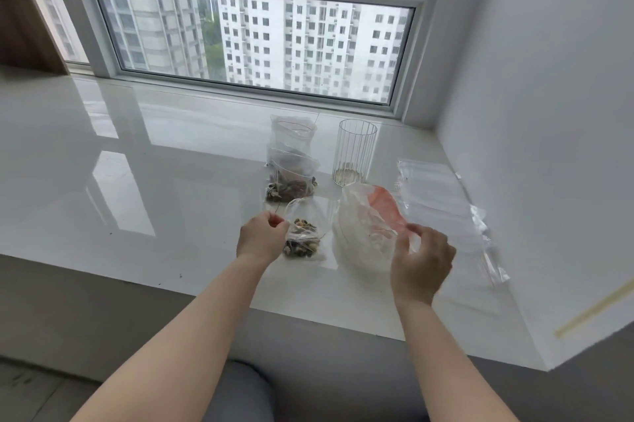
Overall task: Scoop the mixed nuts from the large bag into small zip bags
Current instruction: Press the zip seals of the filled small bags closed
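On the white sill, we work between two bags.
Our left hand [262, 236] pinches the edge of a small zip bag [303, 235] part-filled with nuts; our right hand [421, 262] grips the rim of the large bag [368, 226] just beside it. Behind stand two filled bags [291, 160] and a ribbed glass [353, 152].

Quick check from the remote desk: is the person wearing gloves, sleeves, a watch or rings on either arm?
No. Both forearms are bare, with no sleeve in view. The left hand and right hand show no gloves, and no watch, bracelet or ring is visible from this head view.
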